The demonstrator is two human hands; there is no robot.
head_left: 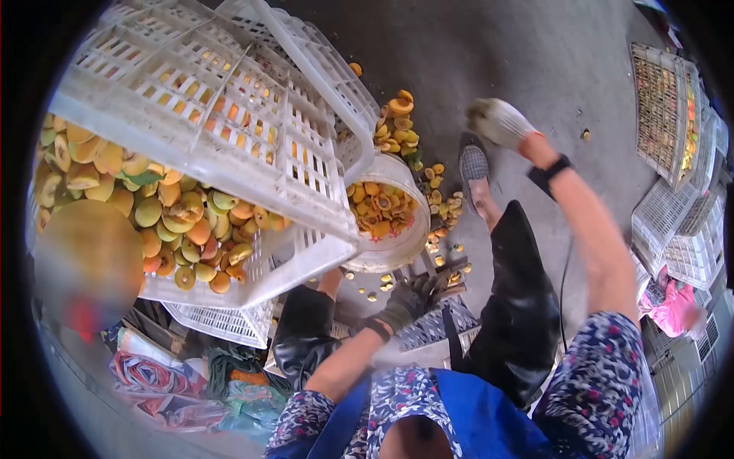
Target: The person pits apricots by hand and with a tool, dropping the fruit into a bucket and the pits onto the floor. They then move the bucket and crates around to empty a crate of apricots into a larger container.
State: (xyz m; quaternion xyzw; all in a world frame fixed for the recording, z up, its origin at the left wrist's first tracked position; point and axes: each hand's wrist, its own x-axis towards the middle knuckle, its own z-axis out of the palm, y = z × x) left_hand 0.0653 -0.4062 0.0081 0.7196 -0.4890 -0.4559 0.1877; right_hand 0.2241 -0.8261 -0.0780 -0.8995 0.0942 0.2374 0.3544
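My left hand [409,300], in a dark glove, is low in the middle, at a wooden piece [451,292] between my knees; the dim view hides what its fingers hold, if anything. My right hand [497,122], in a whitish glove with dirty fingertips, is stretched out above the floor near a checkered shoe [473,157]; its fingers are smeared by motion. Left of my left hand, a large white crate [206,161] is filled with halved yellow and orange fruit [176,222]. A tilted white bucket [405,249] holds more cut fruit [382,210].
Fruit pieces [397,126] lie on the grey floor [550,61] beside the bucket. At the right edge stand a filled crate [665,115] and several white crates [661,214], near pink cloth [677,310]. Folded bags [160,386] lie lower left. A blurred round object [88,256] is at far left.
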